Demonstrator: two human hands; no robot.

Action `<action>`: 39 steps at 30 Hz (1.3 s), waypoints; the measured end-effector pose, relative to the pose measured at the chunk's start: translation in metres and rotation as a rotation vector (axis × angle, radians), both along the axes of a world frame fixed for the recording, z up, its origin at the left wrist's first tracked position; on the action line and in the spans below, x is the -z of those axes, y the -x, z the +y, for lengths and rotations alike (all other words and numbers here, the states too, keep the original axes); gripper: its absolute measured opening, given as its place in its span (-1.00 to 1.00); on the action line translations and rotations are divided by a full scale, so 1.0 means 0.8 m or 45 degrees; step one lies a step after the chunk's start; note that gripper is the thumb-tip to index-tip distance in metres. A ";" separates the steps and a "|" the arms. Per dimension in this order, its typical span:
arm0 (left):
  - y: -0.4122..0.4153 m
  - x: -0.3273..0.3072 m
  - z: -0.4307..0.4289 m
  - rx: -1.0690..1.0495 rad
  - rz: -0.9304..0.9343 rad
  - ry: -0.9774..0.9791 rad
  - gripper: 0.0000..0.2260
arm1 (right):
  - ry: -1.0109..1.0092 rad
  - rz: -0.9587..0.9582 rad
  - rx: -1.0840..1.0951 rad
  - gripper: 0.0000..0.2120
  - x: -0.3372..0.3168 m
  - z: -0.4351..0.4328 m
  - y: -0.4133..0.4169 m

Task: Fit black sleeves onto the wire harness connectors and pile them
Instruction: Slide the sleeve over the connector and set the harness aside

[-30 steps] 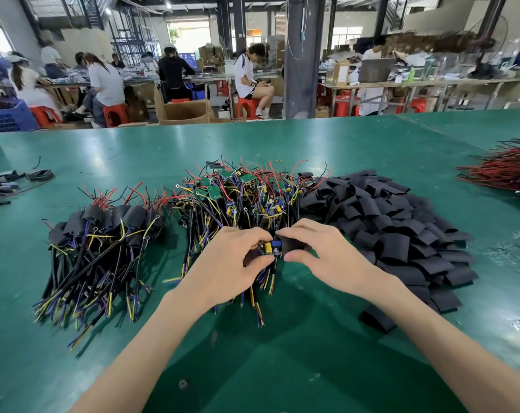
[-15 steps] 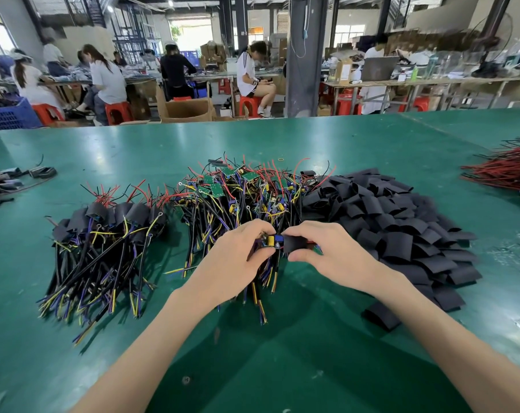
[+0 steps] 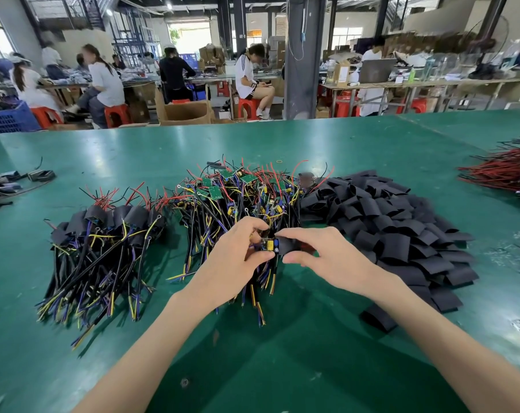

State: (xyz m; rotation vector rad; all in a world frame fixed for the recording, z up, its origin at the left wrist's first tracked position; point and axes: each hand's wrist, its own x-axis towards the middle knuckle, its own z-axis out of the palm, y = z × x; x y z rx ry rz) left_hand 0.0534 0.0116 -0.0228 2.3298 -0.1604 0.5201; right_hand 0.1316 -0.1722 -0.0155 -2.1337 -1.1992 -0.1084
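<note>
Between my hands, my right hand (image 3: pixel 321 257) is pinching a flat black sleeve (image 3: pixel 288 245), seemingly sliding leftward over the yellow-and-blue harness connector (image 3: pixel 269 244) my left hand (image 3: pixel 238 257) is gripping.

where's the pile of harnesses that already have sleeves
The sleeved pile lies on the left of the green table in the head view, just left of the heap of bare harnesses and the left hand.
</note>
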 end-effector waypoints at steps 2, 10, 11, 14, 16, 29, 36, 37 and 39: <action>-0.001 0.003 0.000 -0.016 0.046 0.027 -0.75 | 0.025 -0.138 -0.004 -0.66 0.001 0.001 0.002; -0.005 0.006 0.001 -0.036 0.026 -0.040 -0.81 | 0.131 -0.355 -0.007 -0.62 -0.001 0.000 0.008; -0.004 0.006 0.001 -0.035 0.010 -0.060 -0.81 | 0.135 -0.359 -0.011 -0.62 -0.001 0.000 0.009; -0.003 0.005 0.001 -0.033 -0.038 -0.109 -0.82 | 0.133 -0.350 -0.014 -0.63 0.000 0.001 0.008; -0.002 0.004 0.001 -0.015 -0.041 -0.107 -0.80 | 0.092 -0.292 -0.052 -0.66 -0.002 0.002 0.006; -0.004 -0.001 0.002 -0.050 -0.018 0.047 -0.80 | 0.034 -0.156 -0.002 -0.74 0.002 0.000 0.000; -0.007 0.004 0.002 -0.015 -0.047 -0.058 -0.78 | 0.120 -0.231 -0.009 -0.67 0.007 0.001 0.002; -0.006 0.004 0.001 -0.008 -0.057 -0.071 -0.75 | 0.137 -0.236 -0.005 -0.66 0.006 0.001 0.003; -0.006 0.003 -0.001 -0.004 -0.070 -0.074 -0.70 | 0.175 -0.237 -0.001 -0.64 0.006 0.003 0.004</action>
